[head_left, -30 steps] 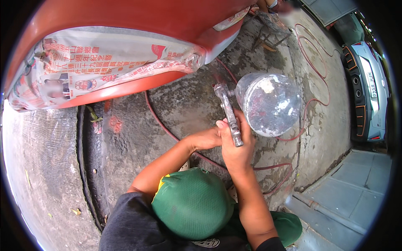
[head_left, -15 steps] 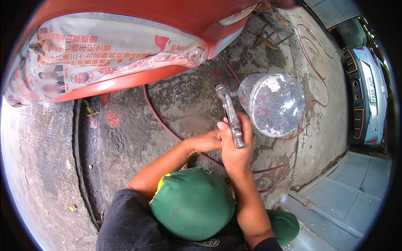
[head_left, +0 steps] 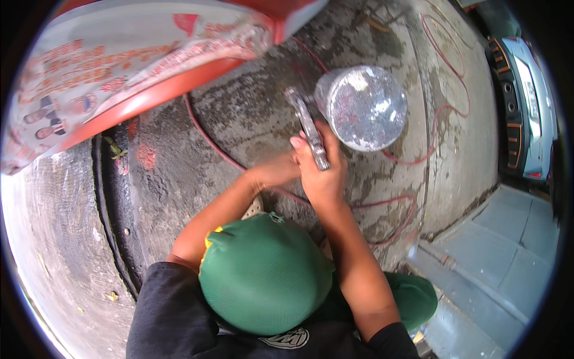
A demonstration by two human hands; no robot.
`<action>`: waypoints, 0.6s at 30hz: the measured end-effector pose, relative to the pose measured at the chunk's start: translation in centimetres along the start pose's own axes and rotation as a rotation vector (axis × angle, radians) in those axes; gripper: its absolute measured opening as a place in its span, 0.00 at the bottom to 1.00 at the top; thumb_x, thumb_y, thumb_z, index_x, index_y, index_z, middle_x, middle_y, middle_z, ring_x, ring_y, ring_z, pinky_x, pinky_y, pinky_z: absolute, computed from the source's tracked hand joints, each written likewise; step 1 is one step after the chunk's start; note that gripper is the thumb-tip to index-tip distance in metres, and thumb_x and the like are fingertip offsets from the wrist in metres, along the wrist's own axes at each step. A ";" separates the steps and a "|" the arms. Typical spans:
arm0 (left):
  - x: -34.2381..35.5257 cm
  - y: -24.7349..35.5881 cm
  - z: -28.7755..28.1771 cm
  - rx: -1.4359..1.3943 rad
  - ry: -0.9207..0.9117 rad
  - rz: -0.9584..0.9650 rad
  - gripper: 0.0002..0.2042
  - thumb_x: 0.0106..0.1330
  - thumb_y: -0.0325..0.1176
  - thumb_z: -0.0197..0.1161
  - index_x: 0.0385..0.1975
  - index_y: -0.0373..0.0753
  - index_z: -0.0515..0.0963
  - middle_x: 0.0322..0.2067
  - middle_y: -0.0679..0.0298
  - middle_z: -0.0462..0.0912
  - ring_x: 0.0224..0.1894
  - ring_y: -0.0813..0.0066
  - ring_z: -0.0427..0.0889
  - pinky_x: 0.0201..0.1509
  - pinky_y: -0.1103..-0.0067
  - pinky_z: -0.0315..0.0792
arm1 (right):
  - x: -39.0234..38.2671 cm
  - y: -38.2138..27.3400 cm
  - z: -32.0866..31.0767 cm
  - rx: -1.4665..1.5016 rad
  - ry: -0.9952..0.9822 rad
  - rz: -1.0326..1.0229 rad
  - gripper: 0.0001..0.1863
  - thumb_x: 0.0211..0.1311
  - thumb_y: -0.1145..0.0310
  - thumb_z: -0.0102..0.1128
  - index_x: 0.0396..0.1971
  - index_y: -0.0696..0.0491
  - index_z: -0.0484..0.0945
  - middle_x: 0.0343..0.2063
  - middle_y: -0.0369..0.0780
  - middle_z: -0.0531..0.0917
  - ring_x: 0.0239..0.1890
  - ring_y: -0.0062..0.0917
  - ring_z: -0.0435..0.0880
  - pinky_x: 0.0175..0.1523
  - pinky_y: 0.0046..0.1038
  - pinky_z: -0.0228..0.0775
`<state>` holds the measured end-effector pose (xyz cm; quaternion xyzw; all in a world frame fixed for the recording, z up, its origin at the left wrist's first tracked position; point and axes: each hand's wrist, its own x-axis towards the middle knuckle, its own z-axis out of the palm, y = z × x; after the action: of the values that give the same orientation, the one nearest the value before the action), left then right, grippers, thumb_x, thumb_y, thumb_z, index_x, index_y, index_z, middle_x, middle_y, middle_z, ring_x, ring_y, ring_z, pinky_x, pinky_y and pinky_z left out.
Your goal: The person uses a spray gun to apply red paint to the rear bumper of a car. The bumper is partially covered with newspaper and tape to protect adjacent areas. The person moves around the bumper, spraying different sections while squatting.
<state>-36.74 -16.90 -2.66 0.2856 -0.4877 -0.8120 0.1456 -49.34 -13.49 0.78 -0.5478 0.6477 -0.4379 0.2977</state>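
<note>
A paint-stained metal spray gun (head_left: 309, 128) is gripped in my right hand (head_left: 323, 173), its thumb along the near side. Joined to the gun's far right side is a round grey cup (head_left: 368, 107), its flat face blotched with white, grey and reddish paint. My left hand (head_left: 278, 170) reaches in below the gun, close to my right wrist. Motion blur and my right hand hide its fingertips, so its grip does not show. A red hose (head_left: 218, 151) runs over the ground beneath both hands.
At upper left is a glossy red panel (head_left: 158, 99) partly covered by a printed white sheet (head_left: 143, 36). A dark groove (head_left: 107, 209) crosses the concrete at left. A light-blue vehicle (head_left: 532, 107) stands at right, above grey-blue metal panels (head_left: 502, 224). My green-clad knee (head_left: 266, 275) is below my hands.
My head view has shifted, so the ground, hose and vehicle sit differently in the picture. The spray gun and cup appear further up and left, still in my right hand.
</note>
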 end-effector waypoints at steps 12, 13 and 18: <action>0.2 -5.5 -2.0 -0.040 0.123 -0.122 0.25 0.75 0.37 0.62 0.67 0.32 0.70 0.63 0.54 0.77 0.65 0.65 0.74 0.70 0.68 0.67 | -0.7 1.5 1.1 0.041 0.050 -0.180 0.11 0.62 0.61 0.74 0.37 0.52 0.89 0.36 0.45 0.90 0.36 0.46 0.88 0.42 0.41 0.79; 0.1 -5.5 -1.9 -0.058 0.124 -0.121 0.26 0.75 0.37 0.62 0.68 0.32 0.69 0.64 0.53 0.76 0.66 0.65 0.74 0.71 0.68 0.67 | -0.8 1.5 1.1 0.046 0.041 -0.182 0.11 0.62 0.61 0.73 0.37 0.52 0.89 0.36 0.45 0.90 0.36 0.46 0.88 0.42 0.41 0.79; 0.7 -5.7 -2.1 -0.122 0.140 -0.095 0.25 0.75 0.36 0.62 0.68 0.32 0.69 0.64 0.54 0.76 0.65 0.65 0.74 0.70 0.68 0.69 | 0.0 1.9 1.5 0.026 0.079 -0.253 0.13 0.62 0.60 0.74 0.38 0.53 0.88 0.36 0.47 0.89 0.36 0.48 0.88 0.40 0.42 0.79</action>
<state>-35.78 -15.98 -8.58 0.3551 -0.4118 -0.8243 0.1577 -48.89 -13.84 -1.61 -0.6034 0.5790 -0.5016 0.2215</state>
